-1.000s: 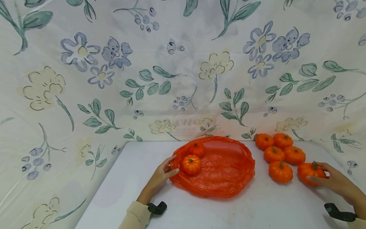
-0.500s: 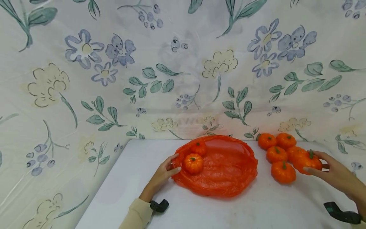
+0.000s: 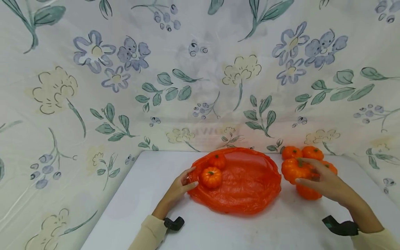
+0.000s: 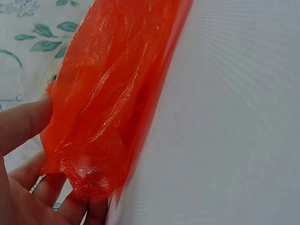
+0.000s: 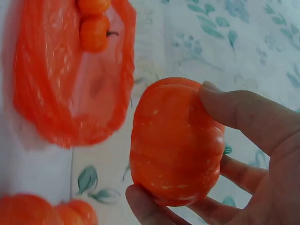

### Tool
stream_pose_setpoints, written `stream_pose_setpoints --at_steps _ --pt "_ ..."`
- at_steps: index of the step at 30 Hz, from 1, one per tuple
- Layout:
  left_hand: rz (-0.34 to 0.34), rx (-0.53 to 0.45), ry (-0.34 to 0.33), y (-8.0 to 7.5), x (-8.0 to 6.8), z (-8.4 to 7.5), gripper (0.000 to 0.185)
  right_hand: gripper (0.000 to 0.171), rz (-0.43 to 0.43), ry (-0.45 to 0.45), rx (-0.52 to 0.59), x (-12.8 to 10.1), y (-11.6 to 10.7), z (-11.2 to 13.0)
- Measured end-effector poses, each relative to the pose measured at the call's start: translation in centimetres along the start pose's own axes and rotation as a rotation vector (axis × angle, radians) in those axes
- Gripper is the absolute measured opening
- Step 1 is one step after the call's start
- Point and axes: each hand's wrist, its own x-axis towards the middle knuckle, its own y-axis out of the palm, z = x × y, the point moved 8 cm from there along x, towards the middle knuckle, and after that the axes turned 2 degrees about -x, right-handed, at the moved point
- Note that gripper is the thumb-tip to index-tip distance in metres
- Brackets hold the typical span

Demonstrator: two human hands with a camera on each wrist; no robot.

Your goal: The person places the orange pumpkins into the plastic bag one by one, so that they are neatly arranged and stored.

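An orange plastic bag (image 3: 247,189) lies spread open on the white table, with two small pumpkins inside at its left: a nearer one (image 3: 211,177) and a farther one (image 3: 217,160). My left hand (image 3: 175,189) holds the bag's left edge; in the left wrist view the crinkled film (image 4: 103,117) runs between thumb and fingers. Right of the bag, my right hand (image 3: 331,182) grips another orange pumpkin (image 3: 293,170) with a green stem. In the right wrist view, thumb and fingers curl round this pumpkin (image 5: 176,143), raised above the others.
Several more pumpkins stand at the table's right: two at the back, one (image 3: 291,152) and its neighbour (image 3: 312,152), others partly hidden by my right hand, such as the front one (image 3: 307,193). A flowered sheet (image 3: 200,86) hangs behind the white table (image 3: 134,201).
My right hand has lifted the pumpkin from the right end of the group and carried it left over the others, close to the bag's right rim. The left hand stays at the bag.
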Motion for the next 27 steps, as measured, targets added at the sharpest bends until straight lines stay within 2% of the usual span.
stream_pose_setpoints --at_steps 7,11,20,27 --pt "-0.009 0.01 -0.019 0.1 -0.2 0.3 0.063 0.085 0.028 -0.077 0.011 2.2 2.4 3.1" --pt "-0.011 0.008 -0.01 0.1 -0.3 0.2 0.063 0.082 0.067 -0.13 0.07 3.9 3.9 4.6" --pt "-0.01 0.023 -0.006 0.0 0.1 -0.2 0.064 0.08 0.178 -0.181 0.092 7.5 6.5 7.0" --pt "-0.008 0.012 -0.014 0.1 0.1 0.0 0.064 0.077 0.249 -0.193 0.099 9.2 8.7 8.0"
